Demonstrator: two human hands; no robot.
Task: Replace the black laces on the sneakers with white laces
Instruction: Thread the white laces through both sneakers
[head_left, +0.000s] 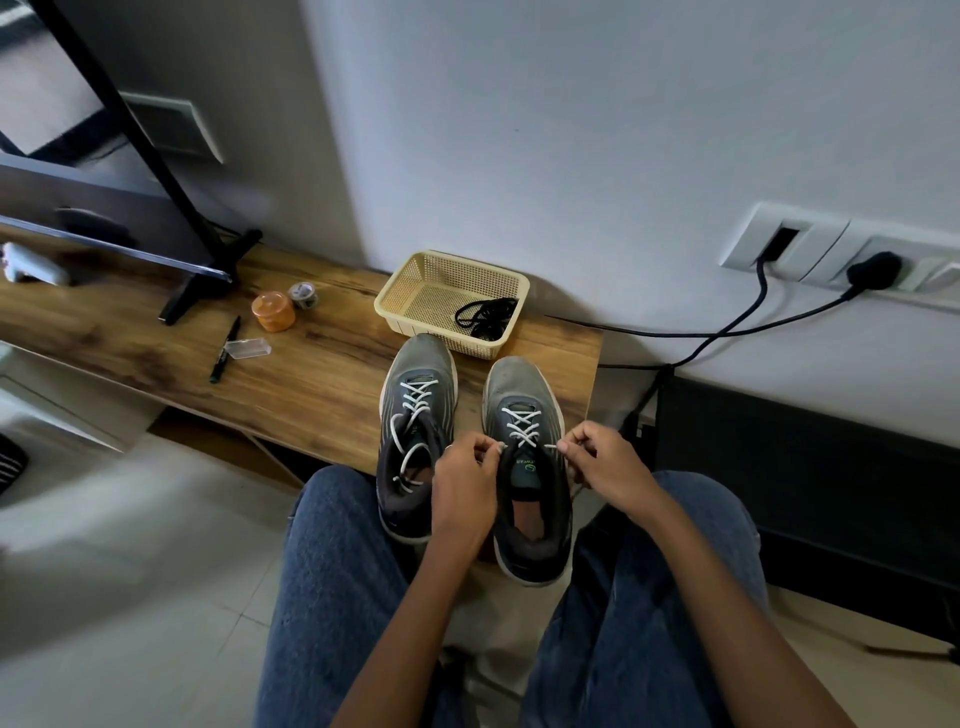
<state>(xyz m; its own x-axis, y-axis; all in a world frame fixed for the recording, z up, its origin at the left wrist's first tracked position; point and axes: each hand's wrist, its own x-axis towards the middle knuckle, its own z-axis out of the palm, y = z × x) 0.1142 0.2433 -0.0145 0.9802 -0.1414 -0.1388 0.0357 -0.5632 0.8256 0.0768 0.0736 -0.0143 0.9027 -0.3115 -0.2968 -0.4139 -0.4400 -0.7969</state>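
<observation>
Two grey sneakers stand side by side at the near edge of the wooden table, toes pointing away from me. The left sneaker (415, 415) carries a white lace (410, 431) with loose loops over its tongue. The right sneaker (524, 395) has a white lace (523, 427) crossed through its eyelets. My left hand (465, 483) pinches one end of that lace at the shoe's left side. My right hand (602, 465) pinches the other end at the right side. The black laces (485, 314) lie bundled in a beige basket (415, 291) behind the shoes.
On the wooden table (311, 384) lie a black pen (224, 351), a clear plastic case (248, 348), an orange jar (273, 310) and a small tape roll (303, 295). A TV stand foot (208, 280) sits at the left. Black cables (727, 327) run from wall sockets at the right.
</observation>
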